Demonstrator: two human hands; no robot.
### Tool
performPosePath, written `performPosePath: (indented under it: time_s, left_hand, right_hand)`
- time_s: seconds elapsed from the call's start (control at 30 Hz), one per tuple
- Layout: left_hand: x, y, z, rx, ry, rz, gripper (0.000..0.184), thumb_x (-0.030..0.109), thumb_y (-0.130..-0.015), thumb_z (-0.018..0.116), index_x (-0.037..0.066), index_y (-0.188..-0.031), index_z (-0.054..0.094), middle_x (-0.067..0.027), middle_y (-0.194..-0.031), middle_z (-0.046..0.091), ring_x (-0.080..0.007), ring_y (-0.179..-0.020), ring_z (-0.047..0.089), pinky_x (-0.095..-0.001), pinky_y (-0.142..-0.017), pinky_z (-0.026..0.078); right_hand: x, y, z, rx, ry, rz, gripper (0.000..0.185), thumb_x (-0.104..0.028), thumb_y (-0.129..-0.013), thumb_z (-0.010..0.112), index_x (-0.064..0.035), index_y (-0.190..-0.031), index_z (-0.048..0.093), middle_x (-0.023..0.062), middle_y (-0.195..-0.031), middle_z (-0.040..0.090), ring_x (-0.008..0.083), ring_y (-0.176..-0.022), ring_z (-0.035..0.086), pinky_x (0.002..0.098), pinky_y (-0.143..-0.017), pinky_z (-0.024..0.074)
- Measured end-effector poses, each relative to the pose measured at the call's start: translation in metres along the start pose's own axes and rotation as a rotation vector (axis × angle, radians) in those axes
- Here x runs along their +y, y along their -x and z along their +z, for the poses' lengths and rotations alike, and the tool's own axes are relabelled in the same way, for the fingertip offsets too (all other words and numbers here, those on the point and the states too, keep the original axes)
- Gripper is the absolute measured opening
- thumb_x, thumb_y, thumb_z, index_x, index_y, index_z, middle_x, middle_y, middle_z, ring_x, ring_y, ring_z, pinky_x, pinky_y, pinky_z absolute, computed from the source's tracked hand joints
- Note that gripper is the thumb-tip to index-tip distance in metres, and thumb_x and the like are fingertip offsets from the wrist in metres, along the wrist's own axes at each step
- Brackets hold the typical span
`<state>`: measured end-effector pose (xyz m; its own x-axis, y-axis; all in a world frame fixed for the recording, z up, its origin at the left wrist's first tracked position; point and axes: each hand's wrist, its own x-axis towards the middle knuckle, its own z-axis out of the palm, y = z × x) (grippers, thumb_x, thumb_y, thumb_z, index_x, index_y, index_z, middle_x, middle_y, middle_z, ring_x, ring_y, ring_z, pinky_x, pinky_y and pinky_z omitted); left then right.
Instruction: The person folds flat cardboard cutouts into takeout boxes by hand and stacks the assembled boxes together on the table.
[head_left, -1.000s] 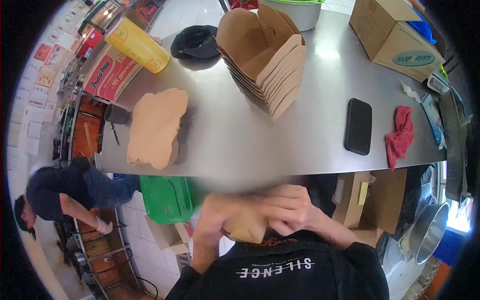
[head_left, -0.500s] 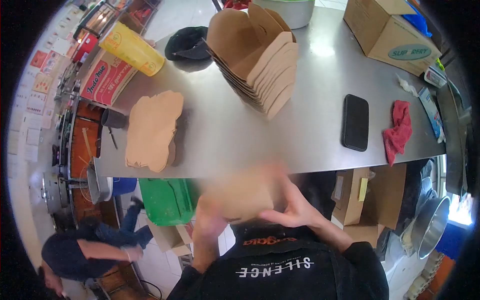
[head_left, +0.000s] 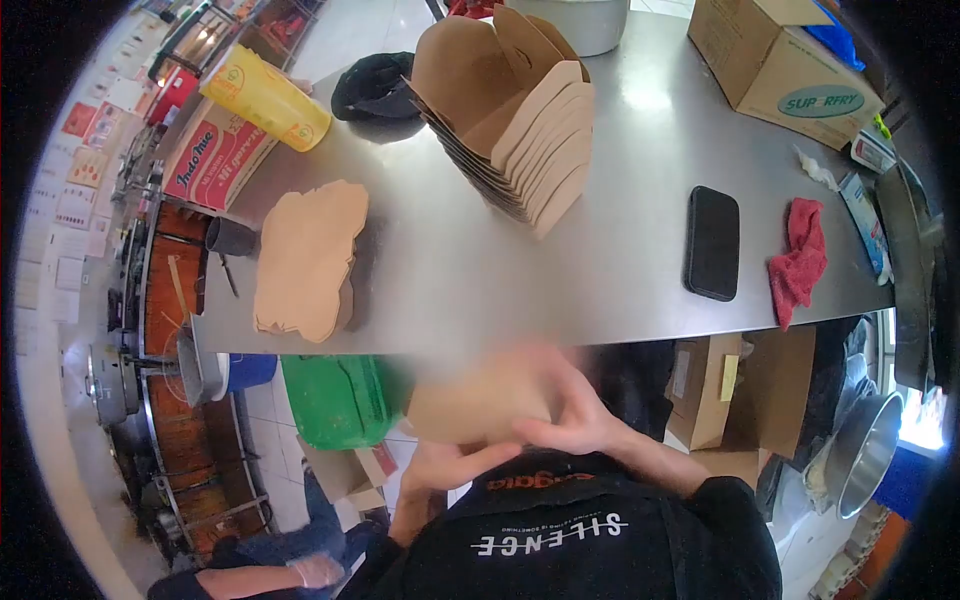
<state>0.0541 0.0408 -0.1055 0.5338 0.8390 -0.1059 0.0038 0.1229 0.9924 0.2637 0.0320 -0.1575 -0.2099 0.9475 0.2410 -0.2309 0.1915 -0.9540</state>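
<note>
Between my two hands, at the table's near edge, is a brown cardboard takeaway box (head_left: 475, 408), its far part blurred. My right hand (head_left: 580, 412) grips its right side, thumb on the near face and fingertips smeared. From below, my left hand (head_left: 450, 468) holds the near left edge, thumb stretched along it; its other fingers are partly hidden. A nested stack of folded takeaway boxes (head_left: 545, 140) stands farther back on the steel table (head_left: 600, 290). To the left lies a pile of flat cardboard blanks (head_left: 308, 258).
A black phone (head_left: 712, 243) and a red cloth (head_left: 797, 255) lie on the right. At the back are a black cap (head_left: 380, 95), a yellow cup (head_left: 268, 98) and a carton (head_left: 785, 80). Below the edge sits a green bin (head_left: 335, 405). A co-worker's arm (head_left: 255, 580) shows at lower left.
My left hand has shifted right and down along the box, from its left side to the near edge. The co-worker has moved down and right in view.
</note>
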Motion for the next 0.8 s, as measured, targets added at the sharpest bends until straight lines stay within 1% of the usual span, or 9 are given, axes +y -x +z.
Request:
performPosePath:
  time_s: [0.13,0.27,0.33,0.43,0.47,0.53,0.63,0.73,0.8]
  left_hand:
    - [0.001,-0.007,-0.002,-0.13,-0.424,0.106,0.069,0.011,-0.082,0.083,0.002,-0.142,0.048,-0.0115,-0.133,0.061,-0.0222,-0.122,0.06,-0.0401,-0.102,0.049]
    - [-0.005,-0.004,-0.006,-0.112,-0.237,-0.026,0.062,0.01,-0.086,0.08,0.002,-0.139,0.051,-0.0108,-0.132,0.061,-0.0211,-0.121,0.059,-0.0369,-0.101,0.049]
    - [0.0,-0.009,-0.009,-0.192,-0.388,0.032,0.031,0.011,-0.089,0.076,0.0,-0.116,0.067,-0.0146,-0.114,0.069,-0.0251,-0.106,0.065,-0.0379,-0.091,0.05]
    - [0.006,-0.008,-0.001,-0.134,-0.382,-0.052,0.037,0.013,-0.09,0.076,0.001,-0.123,0.063,-0.0153,-0.122,0.066,-0.024,-0.113,0.062,-0.0378,-0.094,0.049]
    - [0.005,-0.008,-0.005,-0.228,-0.337,-0.071,0.055,0.021,-0.091,0.076,0.0,-0.137,0.053,-0.0154,-0.134,0.059,-0.0229,-0.121,0.058,-0.0372,-0.1,0.045]
    - [0.0,-0.003,-0.012,-0.222,-0.185,0.079,0.059,0.024,-0.092,0.074,-0.001,-0.14,0.049,-0.0141,-0.136,0.058,-0.0225,-0.123,0.057,-0.036,-0.103,0.045]
    - [-0.002,0.019,-0.003,-0.068,0.296,0.048,0.068,0.033,-0.093,0.07,-0.001,-0.146,0.043,-0.012,-0.139,0.057,-0.0231,-0.126,0.057,-0.0352,-0.103,0.046]
    - [0.007,0.024,-0.006,0.287,0.453,-0.276,0.064,0.026,-0.09,0.071,0.001,-0.144,0.046,-0.0101,-0.137,0.059,-0.0231,-0.124,0.059,-0.0364,-0.102,0.047]
    - [0.024,0.022,-0.009,0.068,0.036,-0.201,0.054,0.023,-0.089,0.069,-0.001,-0.135,0.053,-0.0171,-0.13,0.06,-0.0306,-0.123,0.057,-0.0407,-0.105,0.043]
  right_hand:
    - [0.002,0.001,0.001,0.03,0.052,0.057,0.09,-0.031,-0.079,0.083,-0.006,-0.152,0.037,0.0136,-0.142,0.048,0.0247,-0.119,0.049,0.0352,-0.096,0.0416]
    - [-0.028,-0.01,-0.02,-0.039,0.327,-0.032,0.092,-0.033,-0.078,0.085,-0.003,-0.15,0.037,0.0184,-0.141,0.047,0.0317,-0.128,0.047,0.041,-0.104,0.0423]
    - [-0.035,-0.011,-0.028,-0.052,0.436,-0.138,0.091,-0.031,-0.077,0.086,-0.002,-0.149,0.037,0.0203,-0.141,0.047,0.0349,-0.131,0.047,0.0438,-0.107,0.0426]
    - [-0.037,-0.006,-0.031,-0.284,0.593,-0.071,0.088,-0.02,-0.073,0.085,-0.002,-0.146,0.041,0.021,-0.139,0.049,0.0393,-0.13,0.048,0.047,-0.109,0.0436]
    - [-0.038,-0.006,-0.03,-0.268,0.665,-0.182,0.084,-0.015,-0.071,0.083,-0.0019,-0.144,0.044,0.0199,-0.137,0.05,0.0395,-0.127,0.05,0.0466,-0.107,0.0453]
    - [-0.035,-0.008,-0.027,-0.203,0.736,-0.392,0.07,-0.007,-0.068,0.079,-0.003,-0.135,0.056,0.0143,-0.131,0.056,0.0358,-0.122,0.055,0.0431,-0.104,0.0489]
    - [-0.043,-0.007,-0.025,-0.187,0.833,-0.519,0.064,-0.006,-0.068,0.078,-0.0041,-0.13,0.061,0.0118,-0.125,0.059,0.0324,-0.119,0.057,0.042,-0.102,0.0502]
    - [-0.039,-0.008,-0.025,-0.234,0.709,-0.512,0.062,-0.015,-0.071,0.082,-0.0055,-0.129,0.062,0.0112,-0.125,0.06,0.0308,-0.119,0.057,0.0419,-0.101,0.0499]
    - [-0.043,-0.008,-0.026,-0.248,0.613,-0.467,0.066,-0.02,-0.072,0.084,-0.0057,-0.131,0.061,0.0123,-0.127,0.059,0.0317,-0.121,0.056,0.0426,-0.102,0.0493]
